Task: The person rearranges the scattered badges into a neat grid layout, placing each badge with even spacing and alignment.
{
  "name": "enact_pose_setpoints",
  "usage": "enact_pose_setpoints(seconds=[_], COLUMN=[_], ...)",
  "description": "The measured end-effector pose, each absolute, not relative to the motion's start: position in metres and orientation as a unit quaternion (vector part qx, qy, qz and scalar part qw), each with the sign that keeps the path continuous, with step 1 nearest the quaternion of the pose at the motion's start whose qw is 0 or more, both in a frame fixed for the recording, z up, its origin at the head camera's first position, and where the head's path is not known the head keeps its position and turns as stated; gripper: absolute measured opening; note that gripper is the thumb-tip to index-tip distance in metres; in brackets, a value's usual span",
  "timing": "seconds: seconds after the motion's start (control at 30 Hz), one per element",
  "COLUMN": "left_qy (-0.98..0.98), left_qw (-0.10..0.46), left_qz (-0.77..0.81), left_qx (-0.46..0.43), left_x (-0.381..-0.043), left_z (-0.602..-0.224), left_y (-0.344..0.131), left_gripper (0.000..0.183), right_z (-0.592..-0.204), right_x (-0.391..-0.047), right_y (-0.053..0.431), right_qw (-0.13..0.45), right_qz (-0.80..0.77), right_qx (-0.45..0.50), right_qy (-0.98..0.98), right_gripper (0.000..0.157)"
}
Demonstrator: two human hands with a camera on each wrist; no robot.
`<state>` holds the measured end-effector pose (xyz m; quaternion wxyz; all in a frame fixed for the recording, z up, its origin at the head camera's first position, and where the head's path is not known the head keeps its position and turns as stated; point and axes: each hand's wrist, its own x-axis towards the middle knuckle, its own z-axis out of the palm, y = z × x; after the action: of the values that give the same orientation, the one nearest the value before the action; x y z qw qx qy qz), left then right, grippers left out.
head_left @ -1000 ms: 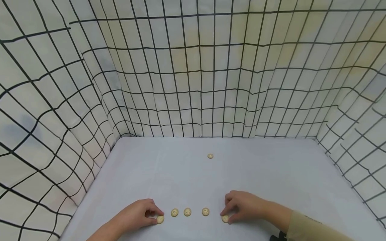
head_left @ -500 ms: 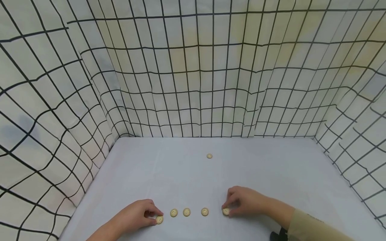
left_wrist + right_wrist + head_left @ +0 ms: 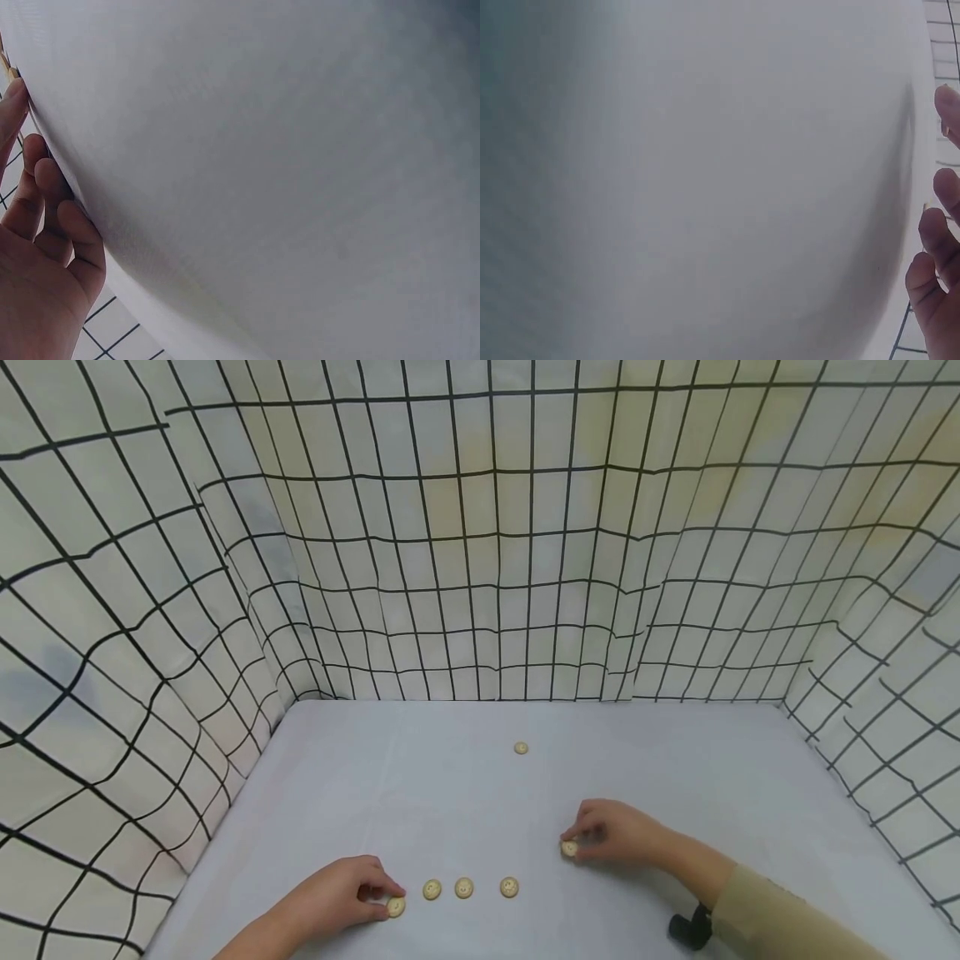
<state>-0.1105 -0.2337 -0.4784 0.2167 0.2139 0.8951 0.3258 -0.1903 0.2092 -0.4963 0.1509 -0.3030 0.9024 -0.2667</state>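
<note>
In the head view my left hand (image 3: 347,893) pinches a round cream button (image 3: 396,907) between thumb and fingertips at the table's front left. Three more buttons lie in a row to its right: one button (image 3: 432,889) close by, a second button (image 3: 464,887), and a third button (image 3: 509,887) a little apart. Further right and farther back, my right hand (image 3: 617,833) pinches another cream button (image 3: 569,848) by its edge. The left wrist view shows the curled fingers (image 3: 56,180) low against the white surface. Only some fingertips (image 3: 932,225) show in the right wrist view.
Alone near the back of the white table (image 3: 390,777) lies another button (image 3: 521,747). White walls with a black grid (image 3: 480,560) enclose the back and both sides. A black device (image 3: 690,928) sits beneath the right wrist, by the beige sleeve (image 3: 780,914).
My right hand has moved away from the front, carrying its button farther back and slightly right, out of line with the row. The left hand and the other buttons have stayed put.
</note>
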Motion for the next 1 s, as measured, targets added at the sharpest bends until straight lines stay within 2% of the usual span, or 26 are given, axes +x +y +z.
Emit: enact_pose_setpoints(seconds=[0.67, 1.0], left_qy=[0.900, 0.908], left_qw=[0.210, 0.196], left_qz=[0.315, 0.302], left_qx=[0.215, 0.214], left_x=[-0.108, -0.107], left_z=[-0.481, -0.477], left_y=[-0.237, -0.236], left_gripper=[0.019, 0.019], right_z=[-0.503, -0.495], right_x=[-0.256, -0.280], right_y=[0.209, 0.194], right_qw=[0.101, 0.098], right_qz=[-0.286, -0.289], right_qx=[-0.180, -0.096], right_qy=[0.936, 0.947], right_gripper=[0.027, 0.030])
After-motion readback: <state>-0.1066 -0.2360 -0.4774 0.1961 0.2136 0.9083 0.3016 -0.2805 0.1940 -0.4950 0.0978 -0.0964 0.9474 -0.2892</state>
